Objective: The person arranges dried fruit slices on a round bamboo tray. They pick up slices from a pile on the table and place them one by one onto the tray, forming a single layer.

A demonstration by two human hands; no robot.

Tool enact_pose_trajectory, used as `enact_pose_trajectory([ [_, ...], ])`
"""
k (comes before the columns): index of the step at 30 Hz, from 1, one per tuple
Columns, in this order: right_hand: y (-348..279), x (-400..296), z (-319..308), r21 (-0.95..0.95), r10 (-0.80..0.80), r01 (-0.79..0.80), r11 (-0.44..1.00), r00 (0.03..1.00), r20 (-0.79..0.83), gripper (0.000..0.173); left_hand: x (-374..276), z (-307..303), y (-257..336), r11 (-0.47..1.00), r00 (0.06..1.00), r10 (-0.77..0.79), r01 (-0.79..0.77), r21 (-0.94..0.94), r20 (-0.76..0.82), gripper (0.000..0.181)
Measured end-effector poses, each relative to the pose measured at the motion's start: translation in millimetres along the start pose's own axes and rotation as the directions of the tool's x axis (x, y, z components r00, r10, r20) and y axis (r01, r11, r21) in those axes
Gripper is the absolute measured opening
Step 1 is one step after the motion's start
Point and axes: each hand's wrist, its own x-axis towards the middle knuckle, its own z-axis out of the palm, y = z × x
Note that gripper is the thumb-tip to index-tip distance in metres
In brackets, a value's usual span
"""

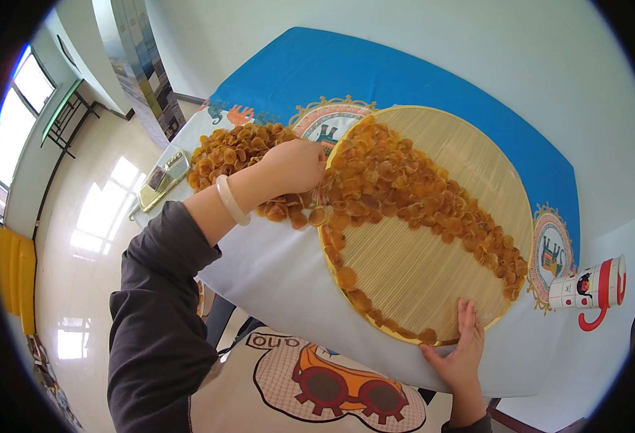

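Observation:
A round slatted tray (404, 265) with a yellow rim lies on the cloth-covered table. Across it runs a broad band of thin amber-brown dried slices (414, 184), with a single row of slices along its near left rim. A loose heap of the same slices (231, 149) lies on the cloth left of the tray. My left hand (301, 165), with a pale bangle on its wrist, is bent down between heap and tray; its fingertips are hidden, so whether they hold a slice does not show. My right hand (464, 346) rests with spread fingers on the tray's near right rim.
A cup with a red handle (588, 289) stands at the table's right side. A clear case or phone-like object (163, 178) lies at the left edge. The tablecloth (382, 65) is blue and white with elephant patterns. Beyond the left table edge is shiny floor.

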Motion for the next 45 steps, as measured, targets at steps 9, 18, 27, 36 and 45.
enact_pose_trajectory([
  [9, -1.2, -0.4, -0.1, 0.001, -0.014, 0.014, 1.000, 0.999, -0.035, 0.117, -81.2, -1.0, 25.2, 0.995, 0.992, 0.064, -0.072, 0.069, 0.107, 0.019],
  [18, 0.2, 0.4, 1.7, -0.008, -0.029, 0.029, 1.000, 0.999, -0.037, 0.119, -95.2, 11.4, 36.0, 0.992, 0.984, -0.021, -0.002, 0.129, 0.178, 0.036],
  [27, 0.0, 0.3, 1.3, -0.013, -0.013, 0.013, 1.000, 1.000, -0.027, 0.119, -95.9, 24.4, 30.7, 0.985, 0.997, 0.058, -0.065, 0.159, 0.052, 0.027],
  [36, -0.6, 0.3, 1.2, 0.000, 0.001, -0.001, 1.000, 1.000, -0.017, 0.119, -102.7, 22.8, 28.3, 0.997, 0.995, 0.002, 0.006, 0.075, -0.102, 0.019],
  [45, -0.3, 0.4, 1.5, 0.017, -0.002, 0.002, 1.000, 1.000, -0.022, 0.119, -99.1, 20.5, 24.1, 0.949, 0.984, -0.111, 0.064, -0.307, -0.137, 0.021],
])
